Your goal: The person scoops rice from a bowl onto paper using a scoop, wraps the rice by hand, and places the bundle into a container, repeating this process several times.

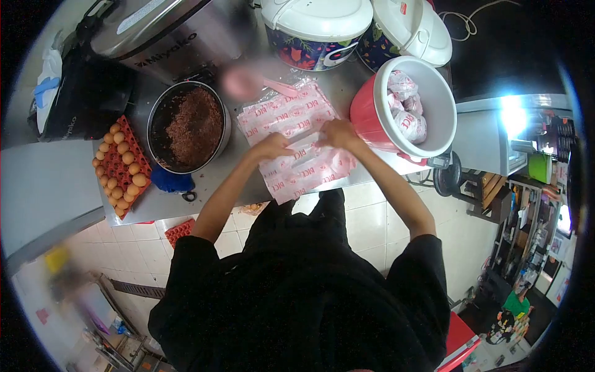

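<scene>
Printed wrapping paper (297, 111), white with red lettering, lies in a stack on the steel table in front of me. My left hand (273, 147) grips the left side of a folded sheet (306, 152) on top, fingers curled in. At the sheet's right upper edge, my right hand (338, 134) has its fingers closed on the paper. Whether food lies under the fold is hidden. A pink scoop (282, 86), partly blurred, rests just beyond the paper. Left of it stands a round pot (225, 124) of reddish-brown grains resembling cooked rice. Several paper-wrapped bundles (409, 126) fill a pink-and-white tub (372, 111) at right.
A red tray (127, 133) of eggs (134, 168) sits at the table's left end, near a blue cloth (171, 180). A Miyako cooker (180, 49) and two white-lidded containers (316, 15) (412, 31) line the back. A stool (489, 189) stands at right.
</scene>
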### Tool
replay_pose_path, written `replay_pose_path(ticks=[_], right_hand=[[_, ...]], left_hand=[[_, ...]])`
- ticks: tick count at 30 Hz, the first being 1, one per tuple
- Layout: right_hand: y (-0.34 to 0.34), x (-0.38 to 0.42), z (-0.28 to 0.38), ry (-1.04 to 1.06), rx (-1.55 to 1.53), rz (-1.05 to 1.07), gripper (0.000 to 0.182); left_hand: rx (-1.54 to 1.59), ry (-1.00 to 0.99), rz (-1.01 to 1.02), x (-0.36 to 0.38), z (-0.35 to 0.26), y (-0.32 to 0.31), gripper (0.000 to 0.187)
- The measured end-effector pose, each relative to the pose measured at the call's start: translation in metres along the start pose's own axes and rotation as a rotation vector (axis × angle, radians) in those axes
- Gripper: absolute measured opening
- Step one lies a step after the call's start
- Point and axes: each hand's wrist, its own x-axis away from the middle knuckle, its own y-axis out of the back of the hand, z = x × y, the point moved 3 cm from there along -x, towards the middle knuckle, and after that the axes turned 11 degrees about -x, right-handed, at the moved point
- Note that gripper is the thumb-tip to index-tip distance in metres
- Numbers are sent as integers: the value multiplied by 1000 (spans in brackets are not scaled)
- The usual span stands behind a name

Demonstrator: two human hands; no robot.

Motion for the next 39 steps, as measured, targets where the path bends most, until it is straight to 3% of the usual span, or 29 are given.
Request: replay_pose_path(ticks=[2, 4, 5, 7, 9, 10, 12, 13, 15, 17, 20, 22, 24, 26, 30, 32, 33, 34, 35, 36, 38, 39], right_hand=[[-6, -27, -35, -160, -281, 321, 47], [-1, -31, -24, -265, -219, 367, 51], [9, -24, -6, -298, -93, 285, 46], [0, -10, 7, -329, 32, 208, 41], [-28, 2, 12, 234, 23, -393, 33], [-36, 11, 12, 238, 21, -388, 33], [-50, 32, 6, 176, -330, -361, 30], [-67, 49, 7, 166, -337, -343, 30], [-80, 62, -1, 243, -438, -500, 25], [-40, 76, 8, 325, -267, -540, 24], [-35, 55, 9, 394, -54, -470, 18], [-39, 11, -4, 259, 66, -125, 15], [-45, -8, -15, 255, 60, -138, 15], [-24, -2, -7, 137, -187, 202, 11], [-22, 13, -6, 393, -289, 231, 15], [-29, 1, -1, 249, -4, 137, 23], [-26, -10, 0, 293, 0, 143, 23], [-25, -21, -3, 295, -26, 254, 25], [-26, -29, -2, 288, -50, 366, 27], [-28, -33, 5, 312, -46, 375, 27], [-28, -30, 19, 283, 206, -19, 22], [-27, -23, 21, 400, 244, -273, 22]], left_hand=[[41, 105, 85, 4, 17, 9, 22], [-122, 274, 162, 12, 24, 12, 28], [-126, 274, 161, 14, 22, 9, 28], [-395, 268, -300, 27, 9, 5, 31], [-538, 246, -354, 35, -7, -15, 32], [-688, 214, -409, 38, -14, -21, 35], [-588, 182, -441, 43, -18, -35, 31], [-465, 202, -412, 56, -21, -51, 32], [-355, 208, -402, 64, -18, -68, 33], [-409, -43, -729, 72, -18, -78, 36], [-498, -66, -640, 83, -32, -67, 36], [-491, -76, -549, 69, -19, -56, 34], [-476, -89, -436, 60, -8, -43, 32], [-214, -88, -256, 56, 0, -35, 25], [-194, -72, -315, 54, -1, -30, 20], [-228, -161, -194, 44, 8, -27, 21], [-238, -133, -66, 35, 15, -24, 20], [-242, -110, 66, 24, 22, -19, 20], [-242, -93, 64, 12, 25, -12, 21], [-238, -79, 66, 3, 23, -10, 22], [-585, 197, -115, -5, 1, -5, 27], [-584, 212, -127, -5, -2, -9, 27]])
